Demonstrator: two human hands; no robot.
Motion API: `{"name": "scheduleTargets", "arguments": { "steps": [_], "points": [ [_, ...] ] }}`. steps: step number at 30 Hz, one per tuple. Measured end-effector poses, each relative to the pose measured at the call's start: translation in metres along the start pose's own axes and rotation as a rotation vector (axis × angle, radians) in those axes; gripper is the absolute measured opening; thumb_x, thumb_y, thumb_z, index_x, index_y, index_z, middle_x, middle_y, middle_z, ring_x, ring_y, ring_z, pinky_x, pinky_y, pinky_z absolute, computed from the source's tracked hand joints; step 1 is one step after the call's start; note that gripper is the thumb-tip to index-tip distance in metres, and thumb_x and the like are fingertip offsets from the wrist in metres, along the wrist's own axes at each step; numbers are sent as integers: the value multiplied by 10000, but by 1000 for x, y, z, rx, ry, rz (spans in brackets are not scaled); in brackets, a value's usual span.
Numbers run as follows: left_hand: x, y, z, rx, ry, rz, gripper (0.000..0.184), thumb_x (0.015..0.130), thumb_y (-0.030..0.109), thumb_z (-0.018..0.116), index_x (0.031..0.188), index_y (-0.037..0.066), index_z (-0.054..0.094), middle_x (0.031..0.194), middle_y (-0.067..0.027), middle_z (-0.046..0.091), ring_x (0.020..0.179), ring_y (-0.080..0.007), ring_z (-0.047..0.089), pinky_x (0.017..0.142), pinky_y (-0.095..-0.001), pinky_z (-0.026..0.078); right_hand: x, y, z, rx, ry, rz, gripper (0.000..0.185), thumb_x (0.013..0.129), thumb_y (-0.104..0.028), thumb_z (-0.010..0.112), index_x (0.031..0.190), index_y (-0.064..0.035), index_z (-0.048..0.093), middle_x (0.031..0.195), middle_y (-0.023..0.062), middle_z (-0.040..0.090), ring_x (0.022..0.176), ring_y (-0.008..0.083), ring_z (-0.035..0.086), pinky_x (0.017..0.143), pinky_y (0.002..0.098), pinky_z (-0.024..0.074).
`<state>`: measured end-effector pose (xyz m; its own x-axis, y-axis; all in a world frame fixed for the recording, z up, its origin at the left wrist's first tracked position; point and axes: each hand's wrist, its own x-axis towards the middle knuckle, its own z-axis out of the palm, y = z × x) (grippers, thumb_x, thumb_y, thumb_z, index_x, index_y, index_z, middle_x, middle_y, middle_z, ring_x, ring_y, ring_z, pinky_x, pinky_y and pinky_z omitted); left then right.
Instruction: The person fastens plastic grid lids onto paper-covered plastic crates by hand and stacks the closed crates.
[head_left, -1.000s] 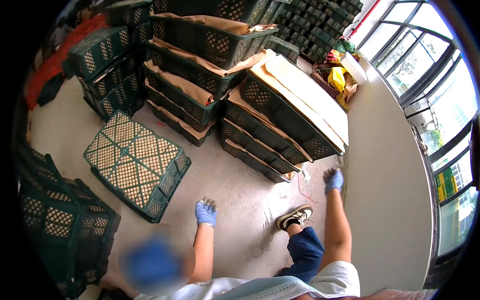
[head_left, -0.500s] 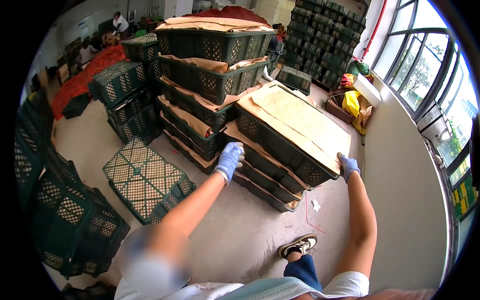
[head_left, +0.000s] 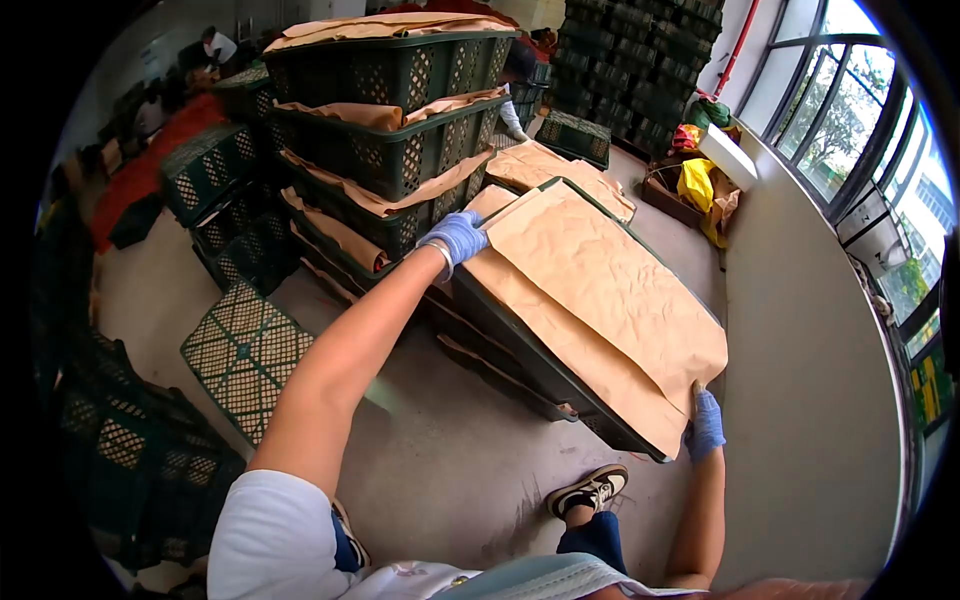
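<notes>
A dark green plastic crate [head_left: 602, 420], covered with creased brown paper [head_left: 610, 290], sits tilted between my gloved hands. My left hand [head_left: 457, 238], in a blue glove, is closed over the crate's far left edge, beside the tall stack. At the near right corner my right hand [head_left: 706, 424], also gloved in blue, grips the rim with the thumb over the paper. Under the held crate, more paper-lined crates [head_left: 500, 374] are partly hidden. Another paper-covered crate [head_left: 565, 178] shows behind it.
A tall stack of paper-lined crates [head_left: 390, 150] stands left of my hands. An upturned crate [head_left: 245, 350] lies on the floor, with more crates [head_left: 150, 450] at the left. A co-worker [head_left: 515, 100] is behind the stack. The wall [head_left: 810, 400] runs along the right.
My left hand has moved up and forward onto the crate's edge. The paper-covered crate has come nearer and tilted towards me, off the pile, revealing another covered crate behind. My right hand moved down with it.
</notes>
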<state>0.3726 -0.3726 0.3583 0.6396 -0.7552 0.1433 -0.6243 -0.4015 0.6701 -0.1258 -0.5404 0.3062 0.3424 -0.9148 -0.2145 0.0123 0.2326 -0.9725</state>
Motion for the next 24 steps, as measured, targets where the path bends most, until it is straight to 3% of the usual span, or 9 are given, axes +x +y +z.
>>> {"name": "scheduleTargets", "arguments": {
  "steps": [2, 5, 7, 8, 10, 15, 20, 22, 24],
  "points": [
    [15, -7, 5, -65, -203, -11, 433, 838, 316, 657, 1131, 4, 597, 967, -108, 658, 849, -172, 597, 775, -311, 481, 32, -1, -17, 157, -80, 92, 379, 853, -329, 631, 1088, -34, 591, 1032, 88, 635, 912, 202, 603, 828, 330, 495],
    [-12, -9, 11, -210, -87, 5, 401, 811, 289, 685, 1081, 5, 606, 916, -115, 660, 819, -199, 603, 758, -331, 477, 61, -20, -16, 46, -21, 192, 449, 835, -334, 585, 1153, -16, 579, 1102, 110, 619, 967, 227, 589, 851, 325, 474],
    [-48, -1, 8, -257, -37, -41, 406, 794, 267, 696, 1079, -3, 593, 951, -145, 654, 855, -221, 611, 785, -334, 468, 61, -26, 4, -8, 173, 144, 492, 826, -337, 561, 1186, -2, 570, 1142, 110, 608, 996, 228, 579, 875, 320, 459],
    [-70, 1, 5, -301, -54, -106, 433, 791, 255, 699, 1114, -6, 576, 999, -160, 652, 897, -228, 615, 816, -329, 463, 99, 1, -20, -167, 242, -18, 490, 853, -355, 554, 1188, 3, 578, 1156, 89, 607, 994, 201, 571, 879, 293, 443],
    [-96, -36, 37, -352, 144, -103, 516, 790, 212, 697, 1209, -34, 522, 1112, -202, 621, 1018, -270, 606, 869, -332, 459, 72, -2, -5, 68, 204, -146, 469, 903, -370, 516, 1170, 7, 595, 1137, 76, 616, 981, 177, 561, 864, 283, 439],
    [-240, -79, 52, -781, 346, -186, 250, 857, 201, 660, 976, -14, 618, 814, -33, 642, 718, -90, 540, 684, -270, 471, 13, 28, -19, -192, 231, -290, 467, 969, -369, 443, 1176, 24, 588, 1128, 75, 623, 971, 154, 548, 870, 290, 436],
    [-402, -124, 65, -801, 509, -428, 214, 865, 223, 658, 788, 29, 611, 709, 36, 561, 648, -57, 457, 608, -245, 433, -92, 108, -17, -116, 209, -407, 533, 987, -397, 404, 1224, 61, 536, 1203, 104, 584, 1026, 148, 525, 942, 265, 398],
    [-441, -151, 76, -844, 550, -567, 258, 876, 251, 642, 733, 41, 595, 675, 33, 547, 630, -65, 438, 592, -258, 422, -150, 104, 19, -21, 207, -222, 547, 983, -419, 403, 1244, 47, 521, 1209, 80, 567, 1057, 130, 507, 969, 258, 374],
    [-475, -183, 92, -828, 533, -712, 304, 885, 280, 624, 692, 49, 582, 646, 28, 532, 615, -73, 424, 582, -270, 413, -148, 160, 1, 33, 103, -58, 556, 964, -434, 445, 1257, 34, 507, 1244, 50, 532, 1081, 123, 482, 959, 258, 364]
  ]
}}
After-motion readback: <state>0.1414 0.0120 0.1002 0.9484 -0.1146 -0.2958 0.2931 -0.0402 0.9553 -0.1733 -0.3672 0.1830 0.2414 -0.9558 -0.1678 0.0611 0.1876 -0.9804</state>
